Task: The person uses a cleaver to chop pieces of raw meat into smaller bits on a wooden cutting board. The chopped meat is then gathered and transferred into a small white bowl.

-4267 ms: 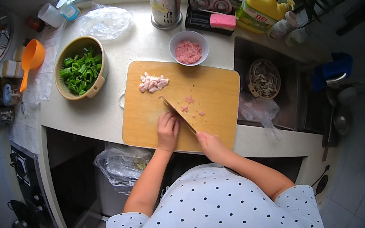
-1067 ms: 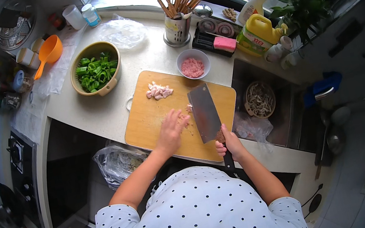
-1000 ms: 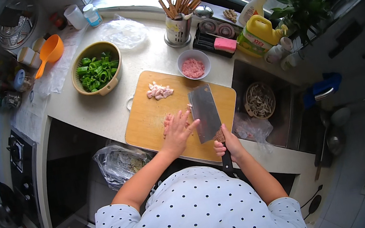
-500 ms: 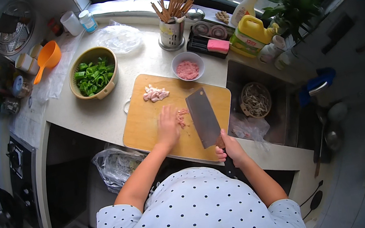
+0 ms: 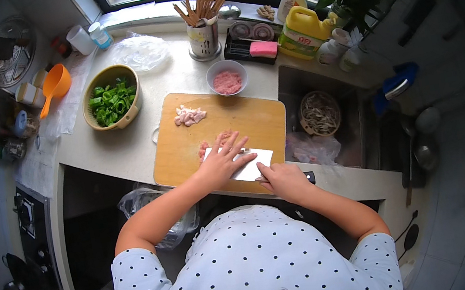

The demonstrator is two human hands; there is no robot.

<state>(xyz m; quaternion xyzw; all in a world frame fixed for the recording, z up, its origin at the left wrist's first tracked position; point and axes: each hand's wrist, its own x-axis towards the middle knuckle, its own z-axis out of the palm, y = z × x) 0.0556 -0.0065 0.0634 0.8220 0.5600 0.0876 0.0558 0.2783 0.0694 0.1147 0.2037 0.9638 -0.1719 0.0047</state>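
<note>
A cleaver (image 5: 264, 158) lies nearly flat over the wooden cutting board (image 5: 176, 154), its blade glaring white with reflected light. My right hand (image 5: 286, 181) is closed round its black handle near the blade. With fingers spread, my left hand (image 5: 220, 164) rests over the blade's far left side; whether it presses on the metal I cannot tell. Bits of chopped pink meat (image 5: 204, 150) show beside and beyond those fingers, and the blade may hide more. Farther back on the board sits a small pile of pale meat pieces (image 5: 189, 115).
Beyond the board stands a bowl (image 5: 242, 72) of minced meat. A colander (image 5: 139, 99) of cut green peppers is to the left. At right, the sink (image 5: 357, 145) holds a basket of greyish strips. A chopstick holder (image 5: 204, 42) and yellow jug (image 5: 301, 35) stand behind.
The cleaver has swung left and tipped from a tilted hold at the board's right to nearly flat over the middle. My left hand has moved onto it and spread its fingers.
</note>
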